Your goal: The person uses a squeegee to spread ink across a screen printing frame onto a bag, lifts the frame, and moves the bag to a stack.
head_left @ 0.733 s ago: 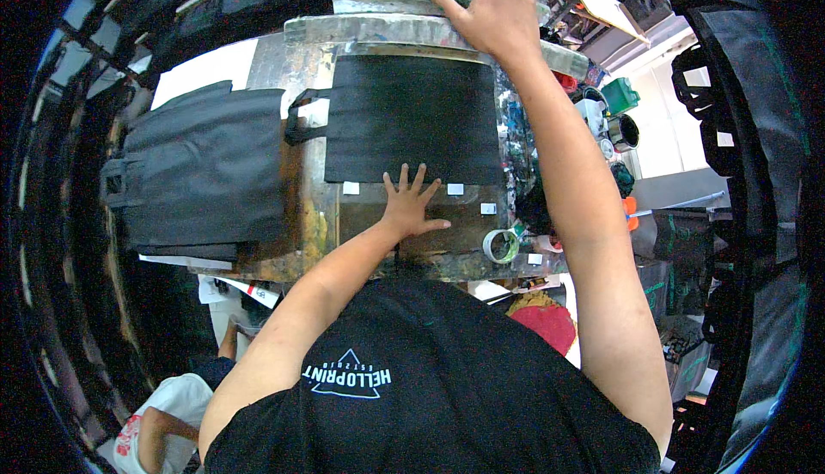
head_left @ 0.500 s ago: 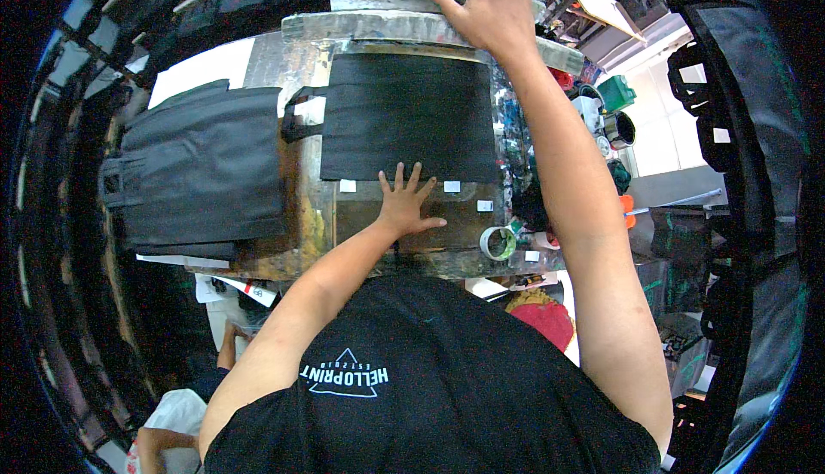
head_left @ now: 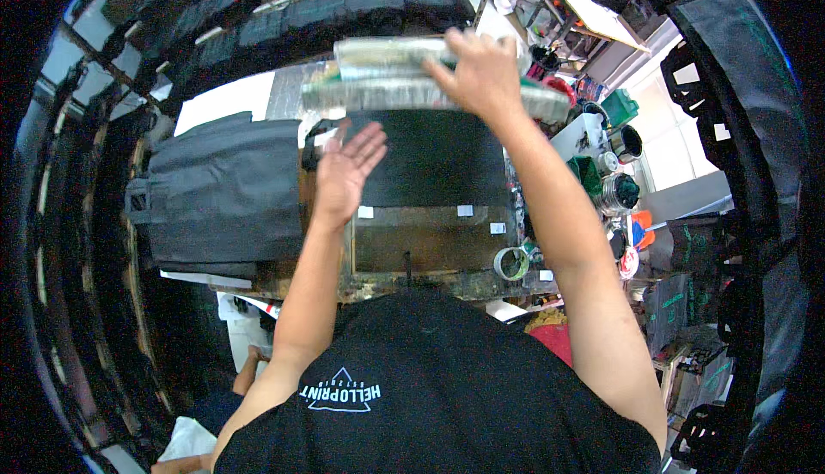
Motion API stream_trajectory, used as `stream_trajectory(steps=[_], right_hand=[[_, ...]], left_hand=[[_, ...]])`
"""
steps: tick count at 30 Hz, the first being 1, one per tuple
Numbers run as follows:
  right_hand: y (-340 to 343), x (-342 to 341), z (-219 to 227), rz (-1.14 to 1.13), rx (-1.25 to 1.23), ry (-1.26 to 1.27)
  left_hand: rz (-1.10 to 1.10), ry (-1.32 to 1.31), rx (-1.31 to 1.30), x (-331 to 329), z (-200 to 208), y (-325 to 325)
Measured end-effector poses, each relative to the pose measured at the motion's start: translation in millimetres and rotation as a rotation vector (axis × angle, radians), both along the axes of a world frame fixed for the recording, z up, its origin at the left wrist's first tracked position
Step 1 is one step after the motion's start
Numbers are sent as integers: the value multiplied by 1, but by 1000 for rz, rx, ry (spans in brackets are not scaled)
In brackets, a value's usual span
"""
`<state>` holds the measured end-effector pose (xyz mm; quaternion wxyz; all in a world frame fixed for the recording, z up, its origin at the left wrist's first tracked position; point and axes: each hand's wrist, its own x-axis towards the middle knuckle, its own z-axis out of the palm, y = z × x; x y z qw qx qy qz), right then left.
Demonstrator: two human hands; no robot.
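A black fabric bag (head_left: 434, 160) lies flat on the printing board, its handle to the left. Past its far edge, a paint-smeared printing screen frame (head_left: 378, 94) is tilted up and seen nearly edge-on. My right hand (head_left: 483, 74) is closed on the upper bar (head_left: 387, 55) of this frame, somewhat smeared by motion. My left hand (head_left: 345, 177) is raised over the bag's left edge, fingers outstretched, holding nothing. The bag's far end is hidden behind the frame.
More black bags (head_left: 219, 190) are stacked to the left. A tape roll (head_left: 511, 263) and small white tabs (head_left: 465, 211) lie on the board (head_left: 412, 246). Paint tubs (head_left: 620, 192) and a green container (head_left: 620, 107) stand at right. Another person's arm (head_left: 249, 371) shows at lower left.
My left hand has lifted off the bag's near edge and moved away and to the left. My right hand has come nearer, bringing the frame down toward the bag. The head view has shifted slightly.
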<state>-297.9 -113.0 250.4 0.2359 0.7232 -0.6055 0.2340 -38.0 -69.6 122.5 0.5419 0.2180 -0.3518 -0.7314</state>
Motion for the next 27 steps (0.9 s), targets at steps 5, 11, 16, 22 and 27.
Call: stream_trajectory(steps=[5, 11, 16, 22, 27], right_hand=[[65, 6, -62, 42, 344, 42], [86, 14, -175, 42, 464, -4], [72, 9, -176, 1, 599, -72], [74, 6, -164, -62, 602, -49], [65, -4, -150, -116, 623, -90]], left_hand=[[-85, 73, 309, 44, 21, 28], [-36, -48, 619, 50, -96, 60], [-8, -117, 729, 42, -104, 60], [15, -181, 753, 41, -100, 62], [-2, -162, 728, 41, -105, 61]])
